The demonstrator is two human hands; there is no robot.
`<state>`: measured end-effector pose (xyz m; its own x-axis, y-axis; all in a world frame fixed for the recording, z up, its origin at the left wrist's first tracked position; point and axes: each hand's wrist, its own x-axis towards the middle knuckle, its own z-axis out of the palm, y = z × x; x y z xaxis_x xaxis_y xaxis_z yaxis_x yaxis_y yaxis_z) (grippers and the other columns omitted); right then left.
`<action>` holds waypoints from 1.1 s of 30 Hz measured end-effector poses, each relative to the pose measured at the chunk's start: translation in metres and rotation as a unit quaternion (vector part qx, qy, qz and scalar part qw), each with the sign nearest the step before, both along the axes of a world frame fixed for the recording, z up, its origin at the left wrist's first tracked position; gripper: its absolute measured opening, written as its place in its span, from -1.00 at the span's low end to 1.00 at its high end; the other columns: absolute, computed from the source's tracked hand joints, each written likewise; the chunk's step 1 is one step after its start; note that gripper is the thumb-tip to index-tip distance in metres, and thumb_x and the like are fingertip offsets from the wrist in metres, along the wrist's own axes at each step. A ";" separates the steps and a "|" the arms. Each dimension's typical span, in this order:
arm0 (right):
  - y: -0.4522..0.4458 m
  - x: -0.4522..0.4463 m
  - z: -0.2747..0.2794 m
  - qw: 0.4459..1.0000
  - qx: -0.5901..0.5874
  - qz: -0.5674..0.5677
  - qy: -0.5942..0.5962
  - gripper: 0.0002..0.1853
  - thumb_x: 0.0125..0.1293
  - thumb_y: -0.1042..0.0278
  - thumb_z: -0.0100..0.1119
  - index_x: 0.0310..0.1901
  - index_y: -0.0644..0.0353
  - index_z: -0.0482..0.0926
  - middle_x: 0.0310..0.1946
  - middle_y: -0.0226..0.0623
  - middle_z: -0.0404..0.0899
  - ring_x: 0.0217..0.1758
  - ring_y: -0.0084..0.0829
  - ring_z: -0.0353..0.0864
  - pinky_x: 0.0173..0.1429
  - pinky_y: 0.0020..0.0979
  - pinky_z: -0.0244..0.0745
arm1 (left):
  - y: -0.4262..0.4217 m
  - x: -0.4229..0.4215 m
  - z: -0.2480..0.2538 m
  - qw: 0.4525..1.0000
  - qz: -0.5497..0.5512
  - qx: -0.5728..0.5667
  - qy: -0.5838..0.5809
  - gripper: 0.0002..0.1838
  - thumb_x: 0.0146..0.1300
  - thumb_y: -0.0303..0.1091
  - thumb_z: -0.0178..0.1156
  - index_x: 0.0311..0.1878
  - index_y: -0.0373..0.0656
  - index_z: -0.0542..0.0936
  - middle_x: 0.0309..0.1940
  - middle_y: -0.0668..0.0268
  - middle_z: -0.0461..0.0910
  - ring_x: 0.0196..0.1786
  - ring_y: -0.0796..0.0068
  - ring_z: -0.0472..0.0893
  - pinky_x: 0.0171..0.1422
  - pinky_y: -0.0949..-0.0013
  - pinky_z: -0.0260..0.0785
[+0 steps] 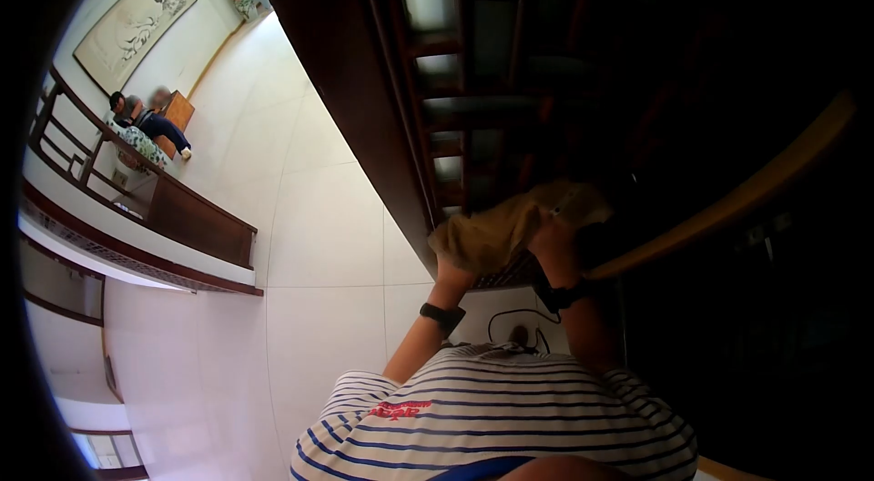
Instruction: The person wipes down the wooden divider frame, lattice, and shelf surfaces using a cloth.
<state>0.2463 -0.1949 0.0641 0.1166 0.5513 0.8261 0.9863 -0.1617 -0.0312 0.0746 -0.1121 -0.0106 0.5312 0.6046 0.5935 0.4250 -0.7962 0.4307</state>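
Two hands (pixel 552 247) hold a brown cloth (pixel 496 232); red lettering (pixel 403 409) on the striped shirt (pixel 537 399) is unreadable.

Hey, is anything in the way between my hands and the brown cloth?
Nothing visible: your left hand and right hand both meet the cloth directly, though your exact grip is hidden.

The brown cloth (pixel 496 231) at the left hand (pixel 453 266) and right hand (pixel 550 243) looks matt and rumpled; the dark lattice (pixel 435 46) beyond them looks wooden, the floor tiles (pixel 319 235) left of them smooth, faintly glossy.
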 end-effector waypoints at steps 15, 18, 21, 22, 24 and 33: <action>-0.060 -0.028 -0.009 0.918 -0.162 0.129 0.337 -0.45 0.17 0.30 0.18 0.11 0.42 0.22 -0.13 0.06 0.44 -0.10 -0.07 0.47 -0.01 -0.17 0.39 | -0.037 -0.052 0.069 0.991 -0.092 0.001 0.101 -0.41 -0.06 -0.39 0.25 0.12 -0.22 0.37 0.06 0.01 0.40 0.14 -0.03 0.34 0.25 0.09 0.17; -0.043 -0.027 0.027 0.943 0.051 0.206 0.254 -0.43 0.16 0.37 0.19 0.11 0.41 0.16 -0.12 0.04 0.42 -0.13 -0.14 0.46 0.00 -0.18 0.37 | -0.026 -0.041 0.103 0.996 -0.014 -0.092 0.008 -0.45 -0.01 -0.35 0.26 0.10 -0.20 0.39 0.07 0.08 0.41 0.12 0.04 0.38 0.20 0.12 0.23; -0.026 -0.024 0.072 0.940 0.113 0.261 0.190 -0.42 0.16 0.42 0.18 0.13 0.41 0.11 -0.11 0.02 0.41 -0.13 -0.17 0.45 0.01 -0.19 0.35 | -0.017 -0.025 0.151 0.997 -0.033 -0.013 -0.069 -0.48 0.04 -0.29 0.26 0.10 -0.18 0.39 0.07 0.14 0.42 0.09 0.10 0.42 0.15 0.15 0.27; -0.021 -0.022 0.085 0.936 0.133 0.278 0.168 -0.41 0.15 0.44 0.17 0.14 0.41 0.10 -0.11 0.01 0.41 -0.13 -0.18 0.44 0.01 -0.19 0.34 | -0.013 -0.020 0.165 0.995 -0.062 0.025 -0.075 -0.49 0.03 -0.27 0.24 0.09 -0.17 0.42 0.05 0.16 0.44 0.09 0.12 0.43 0.15 0.16 0.28; -0.009 -0.015 0.103 0.939 0.150 0.236 0.199 -0.43 0.15 0.40 0.15 0.14 0.41 0.14 -0.13 0.03 0.42 -0.11 -0.14 0.44 0.01 -0.18 0.34 | 0.000 -0.009 0.173 0.991 -0.092 0.062 -0.079 -0.50 0.02 -0.26 0.23 0.07 -0.15 0.44 0.03 0.18 0.46 0.09 0.15 0.44 0.15 0.16 0.28; 0.009 -0.010 0.078 0.997 0.050 -0.030 0.047 -0.65 0.11 0.17 0.14 -0.16 0.27 0.53 -0.31 -0.15 0.56 -0.23 -0.16 0.55 -0.09 -0.20 0.46 | 0.011 0.030 0.129 0.987 -0.021 0.052 -0.148 -0.56 0.04 -0.25 0.22 0.01 -0.18 0.47 -0.03 0.19 0.49 0.03 0.17 0.47 0.14 0.16 0.29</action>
<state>0.2366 -0.1860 0.1421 0.2273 0.4567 0.8601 0.9667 -0.2124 -0.1427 0.1042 -0.1009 0.1187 0.3484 0.5127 0.7847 0.2584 -0.8572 0.4454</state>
